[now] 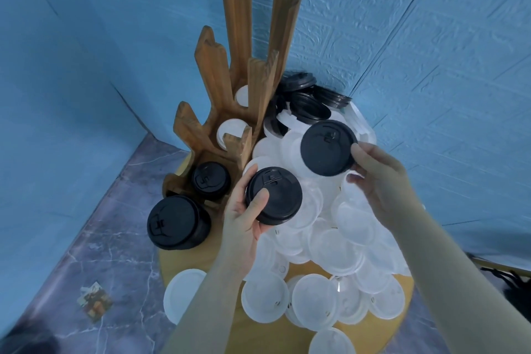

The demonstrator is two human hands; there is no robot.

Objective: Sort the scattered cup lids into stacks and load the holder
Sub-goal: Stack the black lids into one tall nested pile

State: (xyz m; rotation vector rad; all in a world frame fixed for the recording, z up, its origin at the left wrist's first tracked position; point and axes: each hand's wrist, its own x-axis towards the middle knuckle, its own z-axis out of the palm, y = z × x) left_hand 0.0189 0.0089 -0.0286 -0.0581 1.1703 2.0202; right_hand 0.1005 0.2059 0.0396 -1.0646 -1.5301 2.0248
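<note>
Lids are being sorted: the left hand is gripping one black lid just right of the holder, and the right hand is pinching a second black lid by its rim, farther right, above the white lids. Pairing blacks is probably the step underway; next, nesting them squarely, then lowering them onto the black stack in the holder's front slot.

head camera looks steeply down, close over the table.
</note>
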